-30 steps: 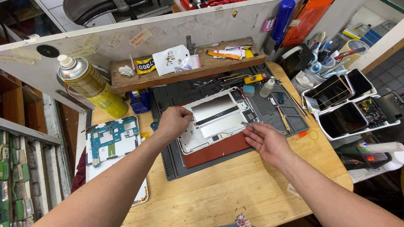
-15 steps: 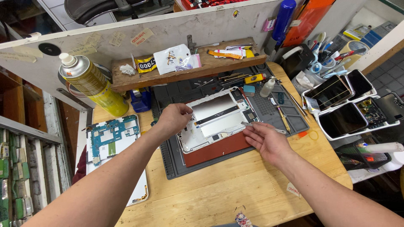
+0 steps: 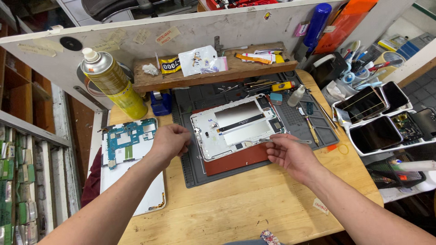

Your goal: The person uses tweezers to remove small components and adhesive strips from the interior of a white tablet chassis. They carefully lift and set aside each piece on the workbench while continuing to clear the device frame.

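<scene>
An opened tablet frame is laid on a red pad on the grey repair mat, in the middle of the wooden bench. To its left a blue circuit board is seen on a white back cover, with a yellow spray can behind it; trays of phones are ranged to the right. The left hand is held at the frame's left edge, fingers curled narrowly; what is pinched cannot be told. Metal tweezers are gripped by the right hand at the frame's lower right corner.
</scene>
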